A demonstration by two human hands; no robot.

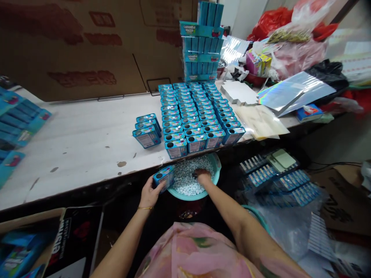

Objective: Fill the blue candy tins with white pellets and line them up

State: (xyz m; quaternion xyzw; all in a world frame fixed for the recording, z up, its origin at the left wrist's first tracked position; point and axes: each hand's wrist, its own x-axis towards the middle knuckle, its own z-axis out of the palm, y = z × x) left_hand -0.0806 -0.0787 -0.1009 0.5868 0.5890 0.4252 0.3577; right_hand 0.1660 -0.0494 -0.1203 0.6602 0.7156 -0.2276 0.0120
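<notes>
My left hand (149, 194) grips a small blue candy box (164, 177), tilted, with a dark round opening on its top. The box is at the left rim of a light green basin (217, 172) full of small white pellets (185, 182). Down among the pellets is my right hand (203, 176), its fingers drawn together around something dark that I cannot make out. On the table edge above the basin stand rows of similar blue boxes (195, 116), several with white pellets on top. A few more boxes (146, 135) stand just left of them.
Stacked display trays (201, 58) of blue boxes rise behind the rows. A large cardboard carton (87, 50) stands along the back of the white table (87, 143). Plastic sheets (261, 121) and bags (307, 54) lie at right. Packed trays (278, 177) sit below, right.
</notes>
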